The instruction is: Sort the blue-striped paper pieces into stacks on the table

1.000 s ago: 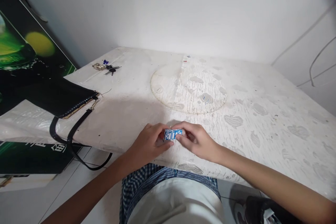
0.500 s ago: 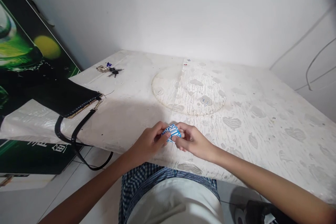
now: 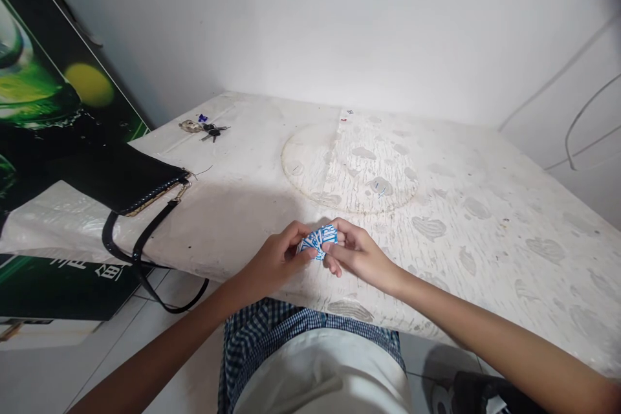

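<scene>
A small fan of blue-and-white playing cards is held between my two hands, just above the near edge of the table. My left hand pinches the left side of the cards, its thumb on the top face. On the opposite side, my right hand grips them with thumb and index finger, while its lower fingers curl beneath. The cards' undersides are hidden from me.
A pale, patterned cover lies over the table. Keys rest at its far left. A black bag sits on the left edge, its strap hanging over. White wall rises behind.
The cards have spread into a wider fan. My right hand has shifted up slightly, its thumb changing place on the cards; my left hand stays nearly where it was.
</scene>
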Demonstrator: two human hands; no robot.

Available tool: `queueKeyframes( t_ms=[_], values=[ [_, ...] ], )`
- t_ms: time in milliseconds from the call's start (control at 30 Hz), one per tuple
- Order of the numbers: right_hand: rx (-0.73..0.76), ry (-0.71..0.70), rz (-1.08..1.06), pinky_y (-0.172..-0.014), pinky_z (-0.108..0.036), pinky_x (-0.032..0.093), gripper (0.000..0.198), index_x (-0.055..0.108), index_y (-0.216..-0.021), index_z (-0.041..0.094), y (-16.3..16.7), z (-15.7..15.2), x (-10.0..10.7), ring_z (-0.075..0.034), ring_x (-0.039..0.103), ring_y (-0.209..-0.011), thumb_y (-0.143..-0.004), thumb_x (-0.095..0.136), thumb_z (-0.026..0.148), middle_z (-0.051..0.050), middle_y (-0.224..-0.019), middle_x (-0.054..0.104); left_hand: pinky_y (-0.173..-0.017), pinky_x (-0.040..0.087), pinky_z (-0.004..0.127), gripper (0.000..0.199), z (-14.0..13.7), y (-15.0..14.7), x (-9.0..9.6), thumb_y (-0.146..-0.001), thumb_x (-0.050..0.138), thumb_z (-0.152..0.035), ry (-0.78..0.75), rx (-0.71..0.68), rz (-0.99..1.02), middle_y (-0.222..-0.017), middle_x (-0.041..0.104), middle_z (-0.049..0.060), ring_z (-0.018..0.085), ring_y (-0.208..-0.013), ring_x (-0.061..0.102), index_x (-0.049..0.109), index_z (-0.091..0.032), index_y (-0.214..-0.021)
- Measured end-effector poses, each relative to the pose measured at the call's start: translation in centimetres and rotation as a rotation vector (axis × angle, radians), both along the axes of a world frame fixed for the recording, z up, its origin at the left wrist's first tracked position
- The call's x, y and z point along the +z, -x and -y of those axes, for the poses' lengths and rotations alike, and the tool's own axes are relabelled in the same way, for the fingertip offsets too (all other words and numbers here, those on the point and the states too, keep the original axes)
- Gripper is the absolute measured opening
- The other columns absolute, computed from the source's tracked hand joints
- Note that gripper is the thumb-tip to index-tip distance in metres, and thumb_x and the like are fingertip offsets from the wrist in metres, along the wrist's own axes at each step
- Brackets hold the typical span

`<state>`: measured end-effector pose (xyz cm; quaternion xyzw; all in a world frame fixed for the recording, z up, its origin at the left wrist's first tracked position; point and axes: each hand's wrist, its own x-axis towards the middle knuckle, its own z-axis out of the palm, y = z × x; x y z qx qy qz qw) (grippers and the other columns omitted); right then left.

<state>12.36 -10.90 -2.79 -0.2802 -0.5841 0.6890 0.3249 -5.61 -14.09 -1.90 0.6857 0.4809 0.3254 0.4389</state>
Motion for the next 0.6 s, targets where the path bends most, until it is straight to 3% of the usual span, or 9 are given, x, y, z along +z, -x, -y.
queueKeyframes(
  t_ms=[233, 400, 600],
  values=[
    [-0.039, -0.008, -0.027, -0.049, -0.022, 0.039, 0.016, 0.047, -0.086, 0.018, -0.01, -0.05, 0.1, -0.008, 0.048, -0.05, -0.081, 0.058, 0.029, 0.005, -0.057, 0.052, -0.056, 0.043, 0.022, 0.029, -0.12, 0.27, 0.59, -0.08, 0.053, -0.042, 0.129, -0.002, 0.144, -0.072, 0.06, -0.001, 0.011, -0.061, 0.053, 0.048, -0.018, -0.095],
    [-0.095, -0.031, 0.015, -0.055, -0.023, 0.039, 0.017, 0.052, -0.083, 0.017, -0.11, -0.17, 0.1, -0.009, 0.05, -0.059, -0.078, 0.061, 0.03, 0.003, -0.064, 0.053, -0.058, 0.046, 0.023, 0.036, -0.16, 0.42, 0.44, -0.078, 0.057, -0.043, 0.138, 0.022, 0.187, -0.073, 0.062, 0.001, 0.013, -0.066, 0.057, 0.048, -0.018, -0.101],
    [-0.046, 0.044, -0.091, -0.059, -0.026, 0.043, 0.017, 0.055, -0.08, 0.017, -0.23, -0.81, -0.33, -0.011, 0.053, -0.063, -0.075, 0.065, 0.029, 0.001, -0.067, 0.056, -0.06, 0.046, 0.023, 0.027, -0.36, 0.47, 0.19, -0.081, 0.052, -0.042, 0.118, 0.012, 0.156, -0.068, 0.062, 0.0, 0.012, -0.063, 0.057, 0.055, -0.016, -0.085]
  ],
)
